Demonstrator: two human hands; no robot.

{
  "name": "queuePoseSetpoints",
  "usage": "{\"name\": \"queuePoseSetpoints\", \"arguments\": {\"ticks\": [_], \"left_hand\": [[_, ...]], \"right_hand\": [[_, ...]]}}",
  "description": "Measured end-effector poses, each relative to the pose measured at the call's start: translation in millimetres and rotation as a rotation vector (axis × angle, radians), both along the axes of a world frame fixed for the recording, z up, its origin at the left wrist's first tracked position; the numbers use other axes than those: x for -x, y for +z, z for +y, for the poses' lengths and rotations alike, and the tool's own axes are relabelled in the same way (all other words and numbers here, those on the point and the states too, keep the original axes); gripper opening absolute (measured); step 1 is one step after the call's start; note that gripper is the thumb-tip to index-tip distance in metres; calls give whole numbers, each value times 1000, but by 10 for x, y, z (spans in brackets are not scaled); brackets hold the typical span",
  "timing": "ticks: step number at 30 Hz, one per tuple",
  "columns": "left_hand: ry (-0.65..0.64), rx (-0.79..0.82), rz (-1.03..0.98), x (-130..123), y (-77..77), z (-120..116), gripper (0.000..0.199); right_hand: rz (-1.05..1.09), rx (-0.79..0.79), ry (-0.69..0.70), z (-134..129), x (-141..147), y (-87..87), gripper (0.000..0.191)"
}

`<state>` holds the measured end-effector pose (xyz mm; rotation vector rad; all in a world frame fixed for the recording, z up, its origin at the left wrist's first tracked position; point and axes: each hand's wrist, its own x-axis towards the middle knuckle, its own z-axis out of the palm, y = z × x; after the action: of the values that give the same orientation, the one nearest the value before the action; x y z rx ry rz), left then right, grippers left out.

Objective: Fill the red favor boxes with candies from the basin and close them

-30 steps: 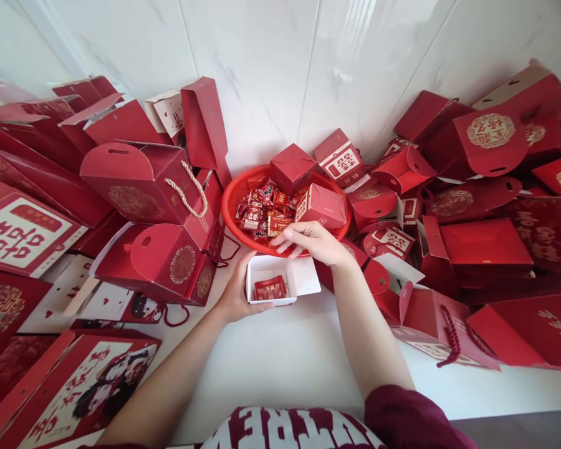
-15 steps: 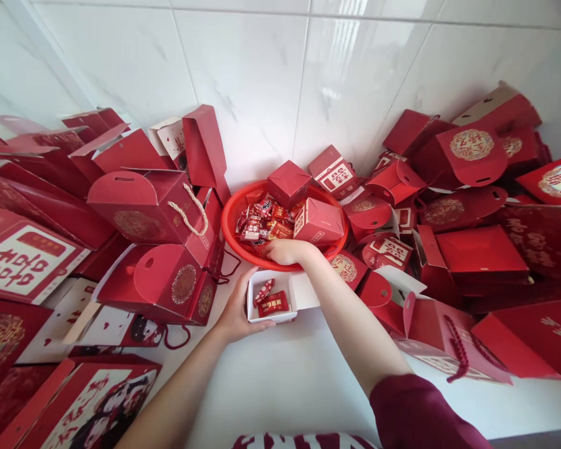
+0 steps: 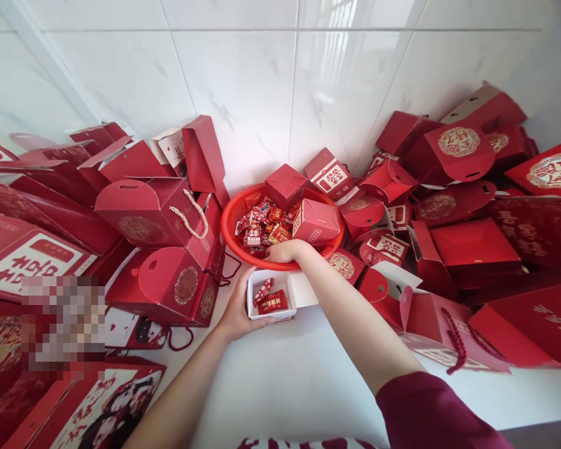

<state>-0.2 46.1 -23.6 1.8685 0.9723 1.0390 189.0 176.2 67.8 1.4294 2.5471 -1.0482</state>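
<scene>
My left hand is closed around the side of a small open gift box, white inside, with its flap laid out to the right. In the box lie two red-wrapped candies, one with a dotted wrapper. Beyond it stands a red plastic basket holding a heap of wrapped candies. My right hand reaches over the basket's near rim into those candies. Its fingertips are hidden, so what they grip does not show. Two closed red boxes also rest in the basket.
Stacked red gift boxes with cord handles crowd the left of the white table. More red boxes pile up on the right. A white tiled wall stands behind. One patch at left is pixelated.
The camera view has shifted slightly. My right hand stays in the basket and my left hand keeps hold of the small box, with the same two candies inside.
</scene>
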Motion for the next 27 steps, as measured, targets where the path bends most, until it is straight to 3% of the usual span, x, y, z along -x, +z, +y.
{"name": "queuePoseSetpoints", "arguments": {"ticks": [5, 10, 14, 17, 22, 27], "left_hand": [[-3, -3, -8, -15, 30, -9, 110], [-9, 0, -30, -29, 50, -21, 112], [-16, -12, -19, -10, 31, -18, 111], [-15, -11, -5, -1, 21, -14, 110], [-12, -8, -30, -21, 31, -13, 111], [7, -7, -27, -38, 32, -7, 113]], "right_hand": [[235, 73, 8, -49, -130, 44, 24], [396, 48, -114, -106, -100, 16, 27], [395, -16, -256, -75, -60, -33, 40], [322, -48, -292, -53, -43, -54, 37], [243, 11, -145, -16, 44, -127, 22], [272, 128, 14, 46, 131, -193, 27]]}}
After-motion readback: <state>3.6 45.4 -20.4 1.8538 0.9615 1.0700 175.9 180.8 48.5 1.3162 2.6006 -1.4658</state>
